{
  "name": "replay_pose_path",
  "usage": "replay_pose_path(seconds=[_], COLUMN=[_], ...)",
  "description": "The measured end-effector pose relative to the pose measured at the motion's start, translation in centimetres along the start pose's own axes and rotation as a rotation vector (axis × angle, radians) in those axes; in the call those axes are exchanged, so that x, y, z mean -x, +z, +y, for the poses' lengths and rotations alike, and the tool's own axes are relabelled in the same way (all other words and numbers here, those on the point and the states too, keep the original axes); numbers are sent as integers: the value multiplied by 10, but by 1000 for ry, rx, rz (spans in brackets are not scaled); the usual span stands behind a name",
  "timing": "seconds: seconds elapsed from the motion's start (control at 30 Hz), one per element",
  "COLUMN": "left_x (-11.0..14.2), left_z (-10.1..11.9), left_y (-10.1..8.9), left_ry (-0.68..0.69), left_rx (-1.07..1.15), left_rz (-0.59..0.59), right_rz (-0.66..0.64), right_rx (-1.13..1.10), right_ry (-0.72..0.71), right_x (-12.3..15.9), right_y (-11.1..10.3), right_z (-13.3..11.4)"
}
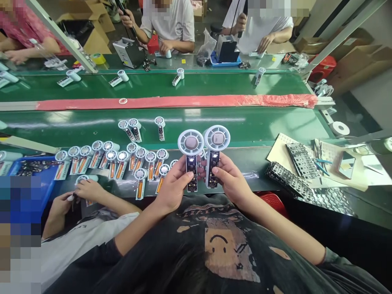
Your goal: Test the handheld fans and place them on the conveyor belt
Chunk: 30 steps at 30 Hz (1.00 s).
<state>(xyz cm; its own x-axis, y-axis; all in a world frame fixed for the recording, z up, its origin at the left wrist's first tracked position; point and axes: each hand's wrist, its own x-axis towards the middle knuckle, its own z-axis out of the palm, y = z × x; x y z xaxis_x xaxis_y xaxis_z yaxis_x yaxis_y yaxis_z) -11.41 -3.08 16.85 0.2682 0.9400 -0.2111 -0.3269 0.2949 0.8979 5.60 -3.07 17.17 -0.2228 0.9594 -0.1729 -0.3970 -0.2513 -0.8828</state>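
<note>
Clamped in thumb-and-finger grips: one pale-blue, round-headed plastic fan [191,151] in the left hand [174,187], its twin [217,148] in the right hand [233,180].
Both on the near side of the flat green conveyor belt [220,116], heads toward it; holding the black rectangular circuit boards [191,164] by their edges would best spare components.

A long green belt [220,83] runs from side to side, split lengthwise by a red-wrapped strip [190,101]. A dark bench top [254,157] borders its near edge, another bench [191,67] its far edge. Pale slanting posts, a left post [61,36] and a right post [343,38], rise near the far corners. Cardboard boxes [99,18] lie open beyond the far left; brown cartons [363,61] fill the far right, near a red container [323,68]. Whitish light streaks the belt's glossy surface.
</note>
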Motion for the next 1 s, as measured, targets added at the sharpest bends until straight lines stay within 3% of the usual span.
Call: replay_pose_path(seconds=[0.83, 1.0], left_x=[8, 6], left_z=[-5, -10], left_y=[4, 4], left_ry=[9, -6], left_rx=[164, 165], left_rz=[100, 162], right_rz=[-65, -28], right_rx=[-37, -17], right_ry=[29, 40], right_x=[4, 4], right_y=[-1, -1], right_z=[1, 2])
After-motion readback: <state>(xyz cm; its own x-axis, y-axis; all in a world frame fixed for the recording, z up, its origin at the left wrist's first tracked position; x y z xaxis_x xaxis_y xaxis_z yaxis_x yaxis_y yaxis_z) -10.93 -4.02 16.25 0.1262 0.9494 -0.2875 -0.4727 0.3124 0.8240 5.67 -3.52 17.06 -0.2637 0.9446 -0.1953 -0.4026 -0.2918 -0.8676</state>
